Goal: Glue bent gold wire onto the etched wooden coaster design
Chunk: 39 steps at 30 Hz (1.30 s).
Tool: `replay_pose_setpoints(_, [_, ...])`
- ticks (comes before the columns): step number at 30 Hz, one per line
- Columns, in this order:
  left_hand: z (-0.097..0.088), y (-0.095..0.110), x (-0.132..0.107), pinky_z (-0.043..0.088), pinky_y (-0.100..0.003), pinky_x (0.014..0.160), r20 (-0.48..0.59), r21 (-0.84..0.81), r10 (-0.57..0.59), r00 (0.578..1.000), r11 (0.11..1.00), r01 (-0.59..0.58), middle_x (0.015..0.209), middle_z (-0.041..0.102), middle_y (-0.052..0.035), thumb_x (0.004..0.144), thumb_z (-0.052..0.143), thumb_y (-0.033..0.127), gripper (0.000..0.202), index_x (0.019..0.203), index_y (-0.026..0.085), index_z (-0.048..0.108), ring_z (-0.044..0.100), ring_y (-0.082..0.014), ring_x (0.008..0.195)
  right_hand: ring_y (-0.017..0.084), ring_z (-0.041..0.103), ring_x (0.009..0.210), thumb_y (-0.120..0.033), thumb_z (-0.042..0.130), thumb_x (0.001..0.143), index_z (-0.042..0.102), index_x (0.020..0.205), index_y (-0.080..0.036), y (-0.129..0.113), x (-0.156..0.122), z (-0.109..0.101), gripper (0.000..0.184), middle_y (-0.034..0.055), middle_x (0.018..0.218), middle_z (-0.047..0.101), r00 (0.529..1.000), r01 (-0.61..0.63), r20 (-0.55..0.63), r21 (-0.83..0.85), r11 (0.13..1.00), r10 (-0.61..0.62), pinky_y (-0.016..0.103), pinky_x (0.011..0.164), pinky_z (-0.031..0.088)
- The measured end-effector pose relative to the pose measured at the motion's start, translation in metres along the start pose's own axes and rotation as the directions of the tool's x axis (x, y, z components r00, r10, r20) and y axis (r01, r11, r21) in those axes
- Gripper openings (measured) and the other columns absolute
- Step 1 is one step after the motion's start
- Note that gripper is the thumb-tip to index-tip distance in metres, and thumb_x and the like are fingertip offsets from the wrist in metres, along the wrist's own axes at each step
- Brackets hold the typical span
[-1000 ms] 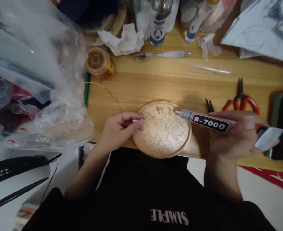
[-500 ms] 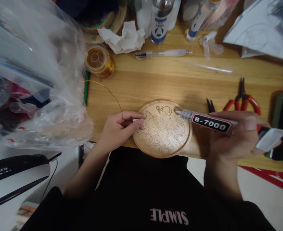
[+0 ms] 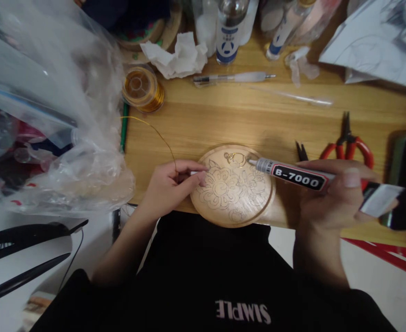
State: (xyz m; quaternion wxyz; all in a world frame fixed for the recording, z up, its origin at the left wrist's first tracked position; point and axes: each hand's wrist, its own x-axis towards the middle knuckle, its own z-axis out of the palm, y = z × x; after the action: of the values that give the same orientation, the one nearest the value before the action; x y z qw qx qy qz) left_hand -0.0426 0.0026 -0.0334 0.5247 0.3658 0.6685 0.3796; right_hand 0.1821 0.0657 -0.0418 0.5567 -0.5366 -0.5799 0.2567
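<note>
A round wooden disc [image 3: 233,186] with a drawn flower pattern lies at the table's near edge. A small shape of gold wire [image 3: 235,158] rests on its far part. My right hand [image 3: 334,196] is closed around a B-7000 glue tube [image 3: 294,175], whose nozzle points left and touches the disc beside the wire shape. My left hand [image 3: 170,184] is closed on a thin white tool [image 3: 197,173] and rests on the disc's left rim. A loose gold wire [image 3: 154,131] arcs from the left hand towards the spool.
A gold wire spool [image 3: 142,88] stands at the back left beside a big clear plastic bag [image 3: 50,115]. Red-handled pliers [image 3: 348,140] lie at the right. A pen [image 3: 233,78], crumpled tissue [image 3: 177,57], bottles [image 3: 228,30] and paper sheets [image 3: 379,44] line the back.
The glue tube's nozzle has shifted slightly left, nearer the wire shape. My left hand has not moved.
</note>
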Motion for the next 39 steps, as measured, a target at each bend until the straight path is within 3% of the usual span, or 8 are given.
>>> replay_pose_setpoints(8, [0.0, 0.0, -0.001, 0.06, -0.027, 0.066, -0.004, 0.005, 0.012, 1.0, 1.0, -0.012, 0.071, 0.075, -0.0002, 0.075, 0.073, 0.027, 0.012, 0.085, 0.022, 0.076, 0.071, -0.0144, 0.066, 0.01, 0.052, 0.046, -0.026, 0.056, 0.079, 0.075, 0.062, -0.014, 0.007, 0.0, -0.001, 0.028, 0.0022, 0.049, 0.061, 0.999, 0.011, -0.031, 0.088, 0.996, -0.008, 0.024, 0.043, 0.032])
replay_pose_setpoints(15, [0.0, -0.004, -0.001, 0.059, -0.027, 0.07, 0.01, -0.074, 0.045, 0.999, 0.996, -0.044, 0.072, 0.075, -0.0003, 0.077, 0.072, 0.025, 0.01, 0.086, 0.02, 0.075, 0.071, -0.0142, 0.069, 0.012, 0.052, 0.042, -0.032, 0.05, 0.083, 0.07, 0.058, -0.019, 0.017, 0.005, 0.001, 0.034, -0.0002, 0.046, 0.055, 0.974, -0.01, -0.219, 0.203, 0.979, 0.055, 0.027, 0.041, 0.031])
replay_pose_setpoints(19, [0.001, -0.002, -0.004, 0.058, -0.026, 0.074, 0.017, -0.159, 0.098, 0.995, 0.983, -0.094, 0.073, 0.075, 0.0005, 0.08, 0.073, 0.025, 0.01, 0.087, 0.02, 0.075, 0.071, -0.0127, 0.074, 0.014, 0.051, 0.035, -0.046, 0.056, 0.079, 0.068, 0.057, -0.023, 0.014, 0.016, -0.005, 0.034, 0.0005, 0.045, 0.056, 0.959, -0.244, -0.047, 0.368, 0.897, 0.28, 0.028, 0.032, 0.026])
replay_pose_setpoints(24, [0.005, 0.015, -0.013, 0.032, -0.018, 0.038, 0.193, -0.371, 0.094, 0.977, 0.929, -0.016, 0.081, 0.078, 0.0002, 0.079, 0.077, 0.035, 0.015, 0.089, 0.024, 0.077, 0.041, -0.002, 0.039, 0.01, 0.047, 0.038, -0.051, 0.075, 0.068, 0.072, 0.062, -0.023, -0.002, 0.026, -0.026, 0.029, -0.002, 0.042, 0.048, 0.809, -0.588, 0.355, 0.502, 0.634, 0.468, 0.025, 0.033, 0.03])
replay_pose_setpoints(28, [0.013, 0.032, -0.023, 0.017, -0.018, 0.033, 0.267, -0.522, 0.159, 0.95, 0.853, 0.003, 0.085, 0.079, 0.0009, 0.076, 0.082, 0.037, 0.015, 0.087, 0.026, 0.078, 0.024, 0.0015, 0.034, 0.007, 0.038, 0.037, -0.053, 0.076, 0.072, 0.073, 0.069, -0.026, -0.024, 0.016, -0.031, 0.027, -0.0054, 0.044, 0.047, 0.635, -0.77, 0.615, 0.457, 0.445, 0.467, 0.024, 0.038, 0.033])
replay_pose_setpoints(31, [0.019, 0.043, -0.03, 0.036, -0.016, 0.04, 0.231, -0.599, 0.31, 0.922, 0.792, -0.116, 0.087, 0.079, 0.002, 0.08, 0.08, 0.032, 0.009, 0.088, 0.029, 0.078, 0.043, -0.0005, 0.038, 0.005, 0.037, 0.037, -0.055, 0.074, 0.075, 0.073, 0.071, -0.026, -0.039, 0.002, -0.023, 0.03, -0.0053, 0.045, 0.049, 0.563, -0.826, 0.689, 0.445, 0.347, 0.456, 0.023, 0.04, 0.031])
replay_pose_setpoints(34, [0.02, 0.053, -0.038, 0.056, -0.02, 0.067, 0.149, -0.579, 0.398, 0.905, 0.777, -0.246, 0.089, 0.079, 0.0018, 0.084, 0.077, 0.027, 0.007, 0.091, 0.029, 0.078, 0.071, -0.0091, 0.07, 0.006, 0.04, 0.038, -0.054, 0.074, 0.076, 0.073, 0.074, -0.025, -0.046, -0.009, -0.015, 0.028, -0.0055, 0.044, 0.05, 0.521, -0.854, 0.733, 0.446, 0.268, 0.437, 0.023, 0.043, 0.035])
replay_pose_setpoints(39, [0.02, 0.061, -0.049, 0.06, -0.021, 0.075, 0.068, -0.452, 0.477, 0.876, 0.798, -0.399, 0.095, 0.079, 0.0, 0.087, 0.073, 0.021, 0.012, 0.097, 0.027, 0.077, 0.075, -0.013, 0.087, 0.008, 0.047, 0.042, -0.049, 0.077, 0.076, 0.074, 0.075, -0.021, -0.049, -0.014, -0.011, 0.028, -0.0042, 0.046, 0.054, 0.482, -0.873, 0.779, 0.466, 0.143, 0.401, 0.021, 0.046, 0.04])
